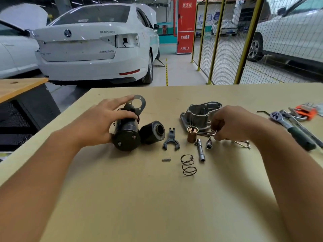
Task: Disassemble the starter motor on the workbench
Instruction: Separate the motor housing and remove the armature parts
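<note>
the near half of the workbench (157,206) lies bare between the two forearms, giving room to pass. across the middle stand the motor body (126,135), black cylinder (153,132), fork (171,139), spring (188,165), shaft (200,151) and grey housing (199,114). at the far right the ratchet (290,127) blocks the edge.

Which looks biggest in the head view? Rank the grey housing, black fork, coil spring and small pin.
1. Grey housing
2. Black fork and coil spring: look alike, not ranked
3. Small pin
</note>
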`<move>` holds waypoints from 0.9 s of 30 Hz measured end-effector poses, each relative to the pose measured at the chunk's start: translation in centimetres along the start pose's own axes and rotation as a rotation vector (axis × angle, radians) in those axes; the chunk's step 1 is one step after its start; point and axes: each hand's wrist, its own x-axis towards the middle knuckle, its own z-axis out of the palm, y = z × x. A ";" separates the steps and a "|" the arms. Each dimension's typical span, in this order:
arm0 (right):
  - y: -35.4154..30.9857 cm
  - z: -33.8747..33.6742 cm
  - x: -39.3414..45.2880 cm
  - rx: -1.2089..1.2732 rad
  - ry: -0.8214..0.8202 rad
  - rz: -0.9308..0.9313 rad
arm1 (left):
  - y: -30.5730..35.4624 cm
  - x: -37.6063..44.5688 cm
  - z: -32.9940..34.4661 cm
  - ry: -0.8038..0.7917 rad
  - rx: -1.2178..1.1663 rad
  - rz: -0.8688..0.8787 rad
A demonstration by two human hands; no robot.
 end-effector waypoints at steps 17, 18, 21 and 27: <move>-15.5 6.1 -1.3 -0.046 0.284 -0.409 | -2.1 -0.2 2.0 -0.090 -0.598 -0.184; -15.3 6.1 -1.1 -0.034 0.288 -0.410 | -2.3 -0.1 2.2 -0.088 -0.611 -0.191; -14.9 6.1 -0.9 0.019 0.291 -0.428 | -2.5 0.1 2.1 -0.069 -0.676 -0.203; -14.4 5.8 -1.2 0.078 0.272 -0.426 | -2.4 -0.2 2.3 -0.067 -0.735 -0.215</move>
